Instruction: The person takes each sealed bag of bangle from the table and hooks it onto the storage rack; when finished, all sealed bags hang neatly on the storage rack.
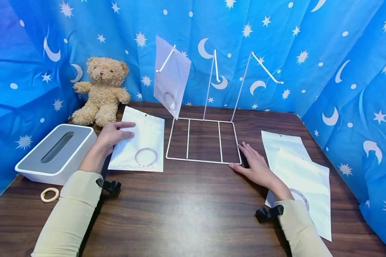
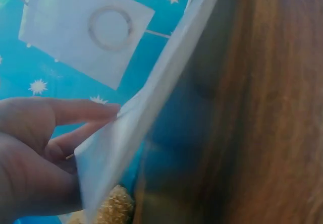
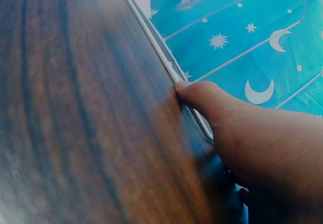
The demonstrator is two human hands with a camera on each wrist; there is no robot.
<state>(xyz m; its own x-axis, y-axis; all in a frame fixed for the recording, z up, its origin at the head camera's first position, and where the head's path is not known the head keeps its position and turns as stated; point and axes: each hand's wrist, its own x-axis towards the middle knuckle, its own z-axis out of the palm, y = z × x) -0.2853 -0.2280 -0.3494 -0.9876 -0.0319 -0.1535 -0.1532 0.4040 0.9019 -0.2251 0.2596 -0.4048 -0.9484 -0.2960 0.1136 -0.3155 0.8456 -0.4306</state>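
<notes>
My left hand (image 1: 110,135) pinches the left edge of a flat white pouch (image 1: 148,132) with a ring-shaped bracelet (image 1: 146,156) showing through it. In the left wrist view the pouch (image 2: 136,118) stands tilted, its edge between finger and thumb. A white wire display rack (image 1: 204,161) stands in the middle of the table. One similar pouch (image 1: 170,76) hangs on the rack's left arm. With thumb and fingers spread, my right hand (image 1: 254,166) touches the right front corner of the rack's base; the thumb (image 3: 202,93) lies against the front wire.
Two more white pouches (image 1: 318,178) overlap at the right, partly under my right forearm. A grey-topped tissue box (image 1: 83,137), a wooden ring (image 1: 49,195) and a teddy bear (image 1: 103,89) are on the left. Two bare rack arms (image 1: 267,67) stick out toward me. A blue curtain surrounds the table.
</notes>
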